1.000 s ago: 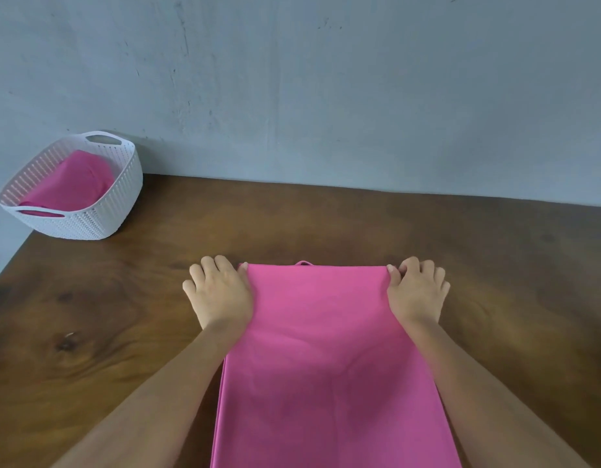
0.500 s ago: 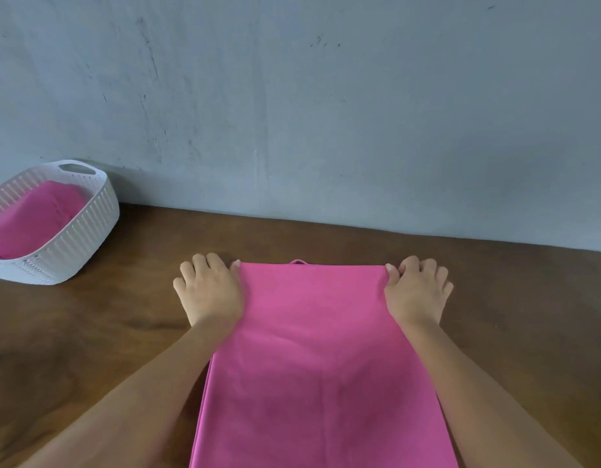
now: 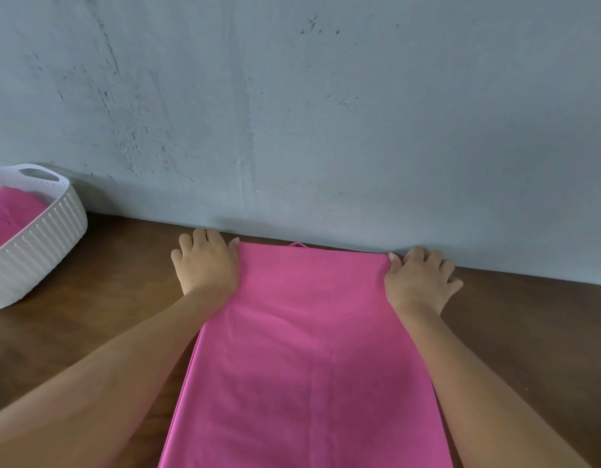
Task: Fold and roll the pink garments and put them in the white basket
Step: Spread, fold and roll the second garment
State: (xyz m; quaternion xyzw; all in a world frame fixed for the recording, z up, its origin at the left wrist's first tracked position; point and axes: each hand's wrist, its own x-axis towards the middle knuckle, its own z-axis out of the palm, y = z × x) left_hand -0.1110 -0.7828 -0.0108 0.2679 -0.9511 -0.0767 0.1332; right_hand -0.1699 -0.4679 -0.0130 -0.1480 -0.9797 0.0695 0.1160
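- The left hand [image 3: 207, 265] lies knuckles-up on the far left corner of the pink garment [image 3: 309, 349]; its grip is narrow, fingers curled down and thumb tip on the cloth's top edge, pinching or pressing that corner — which of the two cannot be told.
- The right hand [image 3: 419, 282] sits at the far right corner in the same manner, fingers bent onto the brown wooden surface [image 3: 528, 332] just outside the cloth, thumb at the corner; again the grip reads as closed on the edge, though whether the cloth is truly pinched is hidden under the fingers.
- Between the two grips the garment's far edge runs straight, close to the grey wall [image 3: 326, 113]; a small pink loop [image 3: 297, 244] pokes out past that edge, roughly midway between the hands.
- From the grips back toward the person the garment lies flat as a long folded strip, widening slightly and running out of the bottom of the view between both forearms.
- Well off to the left of the left grip stands the white basket [image 3: 42, 244] — cut by the frame edge — with a rolled pink garment [image 3: 12, 211] inside it.
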